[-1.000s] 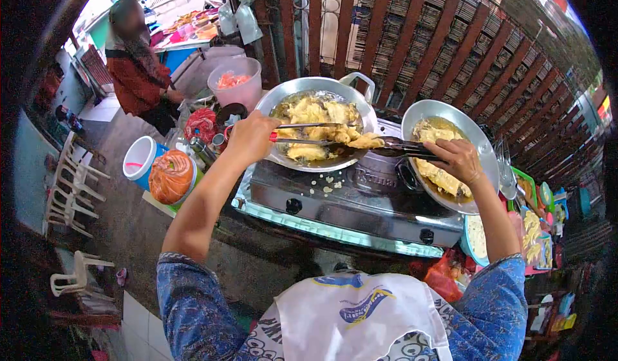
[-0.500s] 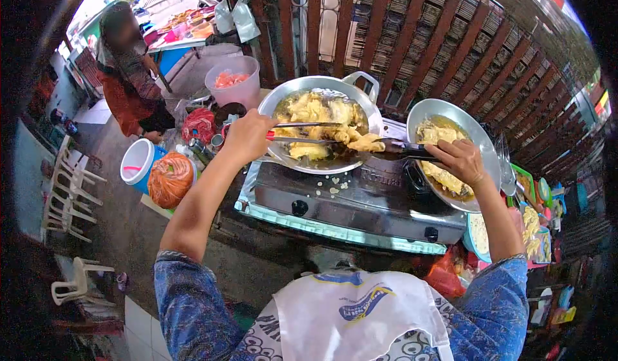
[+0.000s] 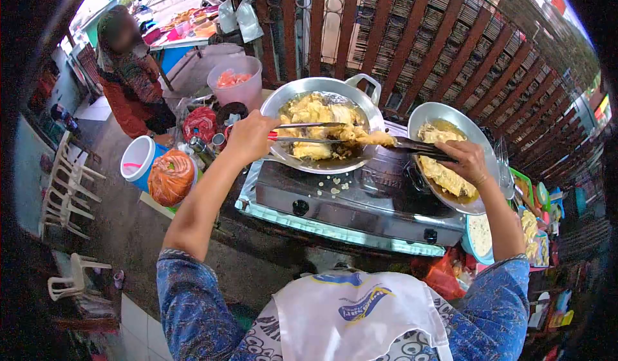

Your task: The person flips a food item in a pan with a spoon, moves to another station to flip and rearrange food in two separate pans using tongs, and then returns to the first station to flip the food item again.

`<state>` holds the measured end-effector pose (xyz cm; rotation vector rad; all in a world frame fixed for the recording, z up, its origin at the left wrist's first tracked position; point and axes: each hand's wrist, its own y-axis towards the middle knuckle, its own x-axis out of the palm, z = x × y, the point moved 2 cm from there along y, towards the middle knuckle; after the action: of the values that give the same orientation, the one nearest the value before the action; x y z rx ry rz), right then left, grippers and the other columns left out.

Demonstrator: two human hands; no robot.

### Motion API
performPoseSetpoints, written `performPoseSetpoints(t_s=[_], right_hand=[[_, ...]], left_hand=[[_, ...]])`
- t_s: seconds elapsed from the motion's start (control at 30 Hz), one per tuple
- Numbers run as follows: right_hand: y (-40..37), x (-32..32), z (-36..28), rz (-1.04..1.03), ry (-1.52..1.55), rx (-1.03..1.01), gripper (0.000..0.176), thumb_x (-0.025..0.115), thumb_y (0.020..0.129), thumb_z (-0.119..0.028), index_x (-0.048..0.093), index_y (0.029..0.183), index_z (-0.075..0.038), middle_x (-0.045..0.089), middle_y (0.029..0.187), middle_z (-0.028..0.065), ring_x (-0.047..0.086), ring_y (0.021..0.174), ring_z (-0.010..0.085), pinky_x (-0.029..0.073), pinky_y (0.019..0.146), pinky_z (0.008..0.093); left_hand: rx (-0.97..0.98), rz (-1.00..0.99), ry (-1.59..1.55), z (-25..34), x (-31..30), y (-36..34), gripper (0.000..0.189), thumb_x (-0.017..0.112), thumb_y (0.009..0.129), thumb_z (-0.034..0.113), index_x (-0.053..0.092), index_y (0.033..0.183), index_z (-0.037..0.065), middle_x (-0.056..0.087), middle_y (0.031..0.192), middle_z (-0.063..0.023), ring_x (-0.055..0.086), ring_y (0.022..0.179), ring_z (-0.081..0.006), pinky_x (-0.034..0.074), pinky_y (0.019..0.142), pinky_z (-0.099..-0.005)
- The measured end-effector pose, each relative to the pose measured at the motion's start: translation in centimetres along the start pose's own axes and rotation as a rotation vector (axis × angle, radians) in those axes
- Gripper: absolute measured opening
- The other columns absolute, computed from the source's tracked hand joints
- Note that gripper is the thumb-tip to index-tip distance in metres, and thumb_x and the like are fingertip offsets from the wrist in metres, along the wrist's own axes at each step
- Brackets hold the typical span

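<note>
My left hand (image 3: 252, 137) is closed on a pair of tongs (image 3: 309, 140) with red grips; its two arms stretch apart over the left frying pan (image 3: 273, 92). Golden battered fritters (image 3: 315, 111) lie in oil inside that pan. In my right hand (image 3: 465, 161) are dark tongs (image 3: 417, 147), their tips at a browned fritter piece (image 3: 376, 139) by the pan's right rim. Below my right hand sits a second pan (image 3: 479, 132) with more fritters (image 3: 447, 171) in oil.
Both pans stand on a gas stove (image 3: 347, 203). To the left are a pink tub (image 3: 238, 81), a blue-and-white bucket (image 3: 138, 158) and a bag of orange food (image 3: 171, 179). A person (image 3: 132, 77) stands at the far left. Behind the stove runs a slatted fence (image 3: 380, 32).
The right tongs and the fritter piece at their tips have shifted slightly up and to the right. My left hand and its tongs have hardly moved.
</note>
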<state>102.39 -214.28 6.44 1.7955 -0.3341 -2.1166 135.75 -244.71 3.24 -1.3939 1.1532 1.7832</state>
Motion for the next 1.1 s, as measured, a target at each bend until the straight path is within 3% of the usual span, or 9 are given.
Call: performPoseSetpoints(t_s=[0.07, 0.2, 0.37, 0.47, 0.63, 0.73, 0.87, 1.03, 1.1], right_hand=[[-0.2, -0.4, -0.2, -0.008, -0.155, -0.143, 0.045, 0.069, 0.066, -0.032, 0.061, 0.108, -0.021, 0.063, 0.091, 0.0009, 0.061, 0.069, 0.0183, 0.049, 0.06, 0.0318], [-0.1, -0.9, -0.3, 0.007, -0.116, -0.128, 0.043, 0.07, 0.066, -0.03, 0.062, 0.107, -0.021, 0.064, 0.09, 0.0017, 0.062, 0.071, 0.0192, 0.049, 0.061, 0.0319], [-0.3, -0.4, 0.4, -0.049, 0.166, 0.163, 0.046, 0.075, 0.063, -0.019, 0.062, 0.107, -0.013, 0.064, 0.093, 0.0097, 0.063, 0.077, 0.0247, 0.05, 0.067, 0.0312], [-0.7, 0.6, 1.0, -0.076, 0.248, 0.259, 0.042, 0.073, 0.067, -0.026, 0.063, 0.106, -0.016, 0.065, 0.094, 0.0088, 0.063, 0.083, 0.0254, 0.05, 0.073, 0.033], [-1.0, 1.3, 1.6, -0.071, 0.301, 0.299, 0.043, 0.073, 0.067, -0.025, 0.062, 0.107, -0.015, 0.064, 0.098, 0.01, 0.063, 0.086, 0.0258, 0.049, 0.075, 0.033], [-1.0, 1.4, 1.9, -0.084, 0.354, 0.338, 0.044, 0.073, 0.067, -0.024, 0.062, 0.108, -0.014, 0.064, 0.1, 0.0111, 0.063, 0.087, 0.026, 0.049, 0.076, 0.0324], [-0.9, 0.7, 1.8, -0.085, 0.434, 0.432, 0.045, 0.074, 0.067, -0.023, 0.061, 0.109, -0.012, 0.063, 0.101, 0.013, 0.063, 0.088, 0.0267, 0.048, 0.076, 0.0318], [-1.0, -0.9, 2.0, -0.034, 0.355, 0.475, 0.046, 0.073, 0.067, -0.025, 0.061, 0.109, -0.011, 0.063, 0.103, 0.0114, 0.062, 0.09, 0.0268, 0.048, 0.077, 0.0311], [0.7, -1.7, 0.6, -0.152, 0.235, 0.572, 0.046, 0.074, 0.067, -0.028, 0.061, 0.109, -0.012, 0.063, 0.101, 0.0114, 0.063, 0.088, 0.0276, 0.048, 0.076, 0.0318]], left_hand=[[-0.013, -0.03, -0.011, 0.0, 0.2, 0.0, 0.037, 0.068, 0.064, 0.012, 0.062, 0.1, 0.01, 0.061, 0.089, -0.0097, 0.055, 0.093, -0.0269, 0.049, 0.073, -0.0406], [0.021, 0.022, 0.009, -0.3, 0.8, -0.3, 0.043, 0.07, 0.064, 0.014, 0.061, 0.106, 0.012, 0.061, 0.088, -0.0102, 0.055, 0.087, -0.0273, 0.048, 0.071, -0.0394], [-0.01, 0.022, -0.006, 0.0, 0.5, -0.8, 0.042, 0.07, 0.065, 0.015, 0.061, 0.105, 0.011, 0.06, 0.088, -0.0101, 0.055, 0.087, -0.0269, 0.048, 0.071, -0.0392], [-0.006, 0.054, -0.034, 0.1, 0.3, -1.1, 0.041, 0.07, 0.065, 0.015, 0.061, 0.105, 0.011, 0.06, 0.088, -0.0104, 0.055, 0.086, -0.0276, 0.047, 0.072, -0.0393], [-0.081, -0.006, -0.033, 0.2, 0.2, -1.6, 0.037, 0.066, 0.067, 0.014, 0.062, 0.104, 0.011, 0.062, 0.093, -0.0102, 0.055, 0.092, -0.026, 0.048, 0.077, -0.038], [-0.035, 0.066, -0.042, -0.5, 1.2, -1.8, 0.04, 0.07, 0.065, 0.013, 0.062, 0.104, 0.011, 0.061, 0.09, -0.01, 0.055, 0.086, -0.0283, 0.047, 0.074, -0.0396], [-0.07, 0.014, -0.043, -0.3, 0.4, -2.1, 0.039, 0.07, 0.065, 0.013, 0.062, 0.103, 0.01, 0.062, 0.091, -0.0098, 0.055, 0.087, -0.0287, 0.047, 0.075, -0.0399], [-0.129, 0.003, 0.029, -0.6, -0.7, -2.3, 0.037, 0.07, 0.065, 0.013, 0.063, 0.101, 0.008, 0.062, 0.09, -0.011, 0.055, 0.088, -0.0293, 0.047, 0.076, -0.0402], [-0.096, 0.04, 0.066, 0.1, -1.9, -1.5, 0.032, 0.067, 0.065, 0.013, 0.064, 0.096, 0.008, 0.062, 0.086, -0.0118, 0.056, 0.087, -0.0289, 0.048, 0.075, -0.0407]])
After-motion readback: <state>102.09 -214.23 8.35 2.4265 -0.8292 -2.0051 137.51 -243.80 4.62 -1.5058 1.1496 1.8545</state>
